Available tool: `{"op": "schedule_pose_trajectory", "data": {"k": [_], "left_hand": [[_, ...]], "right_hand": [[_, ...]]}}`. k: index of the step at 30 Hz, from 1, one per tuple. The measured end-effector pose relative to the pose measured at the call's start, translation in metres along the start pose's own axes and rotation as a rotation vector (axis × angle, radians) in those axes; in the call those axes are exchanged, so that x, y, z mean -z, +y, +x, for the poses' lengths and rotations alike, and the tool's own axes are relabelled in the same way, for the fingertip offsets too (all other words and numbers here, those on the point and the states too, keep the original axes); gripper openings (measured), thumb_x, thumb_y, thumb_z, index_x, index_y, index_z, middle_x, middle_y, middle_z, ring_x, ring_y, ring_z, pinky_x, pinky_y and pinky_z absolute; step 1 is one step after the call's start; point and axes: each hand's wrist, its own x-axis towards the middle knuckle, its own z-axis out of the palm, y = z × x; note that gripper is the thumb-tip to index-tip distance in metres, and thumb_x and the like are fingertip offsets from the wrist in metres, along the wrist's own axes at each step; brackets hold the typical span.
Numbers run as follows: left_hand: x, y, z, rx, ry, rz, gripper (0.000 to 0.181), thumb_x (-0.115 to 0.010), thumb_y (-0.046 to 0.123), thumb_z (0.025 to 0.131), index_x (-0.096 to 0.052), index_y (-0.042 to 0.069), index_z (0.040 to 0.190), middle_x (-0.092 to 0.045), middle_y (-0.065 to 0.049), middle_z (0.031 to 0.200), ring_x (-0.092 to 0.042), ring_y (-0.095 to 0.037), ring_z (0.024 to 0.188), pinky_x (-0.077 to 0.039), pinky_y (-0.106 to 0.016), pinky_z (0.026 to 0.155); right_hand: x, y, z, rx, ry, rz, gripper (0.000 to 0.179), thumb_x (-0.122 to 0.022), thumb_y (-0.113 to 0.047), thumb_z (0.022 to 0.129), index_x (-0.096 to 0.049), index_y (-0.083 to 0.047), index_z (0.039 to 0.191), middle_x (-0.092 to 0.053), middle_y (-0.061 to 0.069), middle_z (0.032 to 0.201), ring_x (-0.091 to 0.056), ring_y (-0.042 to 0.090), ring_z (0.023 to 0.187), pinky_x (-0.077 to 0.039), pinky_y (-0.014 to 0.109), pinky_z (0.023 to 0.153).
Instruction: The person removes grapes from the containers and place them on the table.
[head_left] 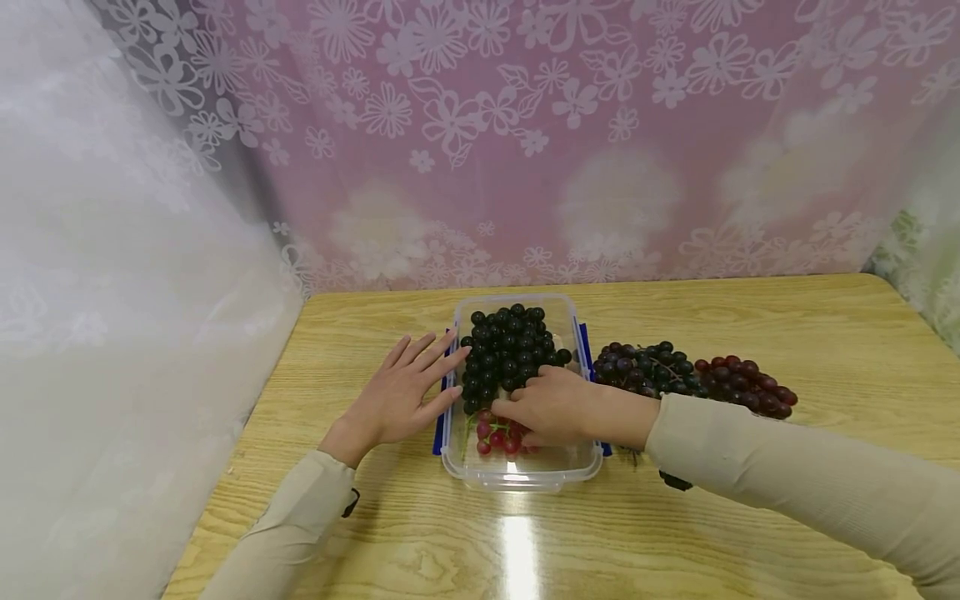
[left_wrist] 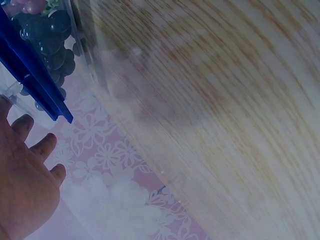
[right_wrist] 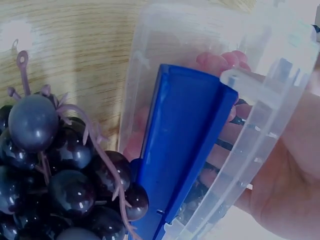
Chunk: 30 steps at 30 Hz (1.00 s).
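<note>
A clear plastic box (head_left: 517, 479) with blue side clips stands on the table. Inside lies a large bunch of black grapes (head_left: 506, 342), with a smaller bunch of red grapes (head_left: 495, 437) at the near end. My right hand (head_left: 558, 404) reaches into the box, its thumb and bent forefinger around the red grapes; its other fingers lie against the black ones. Through the clear wall, the right wrist view shows those fingers beside pinkish grapes (right_wrist: 220, 62). My left hand (head_left: 405, 387) is spread, fingertips at the box's left rim, near a blue clip (left_wrist: 35, 75).
Right of the box lie a bunch of dark purple and black grapes (head_left: 652, 367) and a reddish bunch (head_left: 746, 385), partly behind my right forearm. A pink flowered curtain (head_left: 480, 167) hangs behind the wooden table (head_left: 405, 533); white sheeting (head_left: 135, 333) hangs at the left.
</note>
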Motion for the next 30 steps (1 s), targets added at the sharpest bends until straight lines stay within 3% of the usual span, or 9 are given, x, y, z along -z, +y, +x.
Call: {"op": "schedule_pose_trajectory", "data": {"k": [15,30], "left_hand": [[-0.001,0.0,0.0,0.0,0.009,-0.008,0.059,-0.025,0.056,0.1,-0.026,0.029,0.153,-0.019,0.0,0.158,-0.013,-0.021,0.144,-0.007,-0.05,0.114],[-0.001,0.001,0.0,-0.002,0.008,-0.005,0.059,-0.025,0.056,0.101,-0.029,0.026,0.152,-0.018,0.0,0.158,-0.015,-0.022,0.143,-0.008,-0.05,0.114]], "right_hand": [[-0.009,-0.002,0.006,-0.001,0.091,-0.048,0.026,-0.065,-0.039,0.091,-0.058,-0.02,0.107,-0.065,-0.004,0.088,-0.061,0.014,0.069,-0.049,0.027,0.06],[-0.01,0.001,0.011,-0.029,-0.004,0.032,0.033,-0.062,-0.039,0.093,-0.058,-0.018,0.117,-0.062,0.002,0.095,-0.059,0.014,0.07,-0.054,0.029,0.064]]}}
